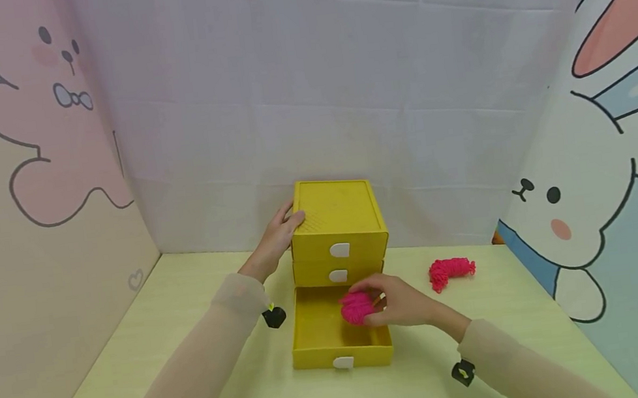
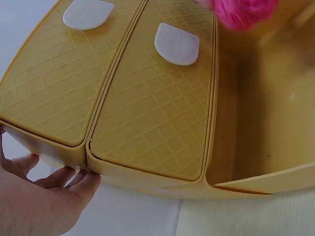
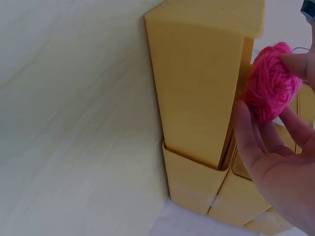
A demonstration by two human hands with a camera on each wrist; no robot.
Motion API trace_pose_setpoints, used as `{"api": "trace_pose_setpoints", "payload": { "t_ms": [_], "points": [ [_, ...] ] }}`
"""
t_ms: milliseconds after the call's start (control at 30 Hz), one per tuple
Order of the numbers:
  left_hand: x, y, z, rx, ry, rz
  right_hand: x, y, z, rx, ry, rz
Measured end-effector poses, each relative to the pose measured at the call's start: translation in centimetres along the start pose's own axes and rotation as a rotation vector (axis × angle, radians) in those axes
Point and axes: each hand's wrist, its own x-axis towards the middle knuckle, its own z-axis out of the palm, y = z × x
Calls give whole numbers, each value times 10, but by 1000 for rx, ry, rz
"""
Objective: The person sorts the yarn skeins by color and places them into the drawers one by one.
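Observation:
A yellow unit of stacked drawers point(image 1: 336, 209) with white tab handles stands against the back wall. Its bottom drawer point(image 1: 313, 359) is pulled out, while the two above are closed. Over that drawer, my right hand point(image 1: 404, 301) holds a bright pink ball of yarn point(image 1: 357, 308) between thumb and fingers. The right wrist view shows the yarn ball point(image 3: 271, 83) beside the drawer's yellow side wall point(image 3: 197, 83). My left hand point(image 1: 275, 243) rests against the unit's left side, thumb at the top edge. Its fingers touch the side in the left wrist view.
A second pink bundle of yarn point(image 1: 451, 270) lies on the pale table point(image 1: 229, 393), right of the drawers. White cloth point(image 1: 330, 92) hangs behind, and side panels with cartoon animals flank the table. Black wrist devices point(image 1: 274, 316) sit at both sleeves.

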Motion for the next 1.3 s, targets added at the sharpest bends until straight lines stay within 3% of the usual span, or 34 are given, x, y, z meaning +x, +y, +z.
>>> {"api": "trace_pose_setpoints", "payload": {
  "t_ms": [233, 633, 1000, 1300],
  "points": [
    [-1, 2, 1, 4, -3, 5, 19, 0, 23, -61, 24, -35],
    [0, 0, -1, -9, 5, 10, 50, -1, 59, -217, 31, 3],
    [-4, 1, 0, -9, -8, 21, 62, -5, 80, -185, 47, 42],
    [-4, 1, 0, -7, -6, 24, 63, -8, 85, -181, 32, 79]
  ]
}}
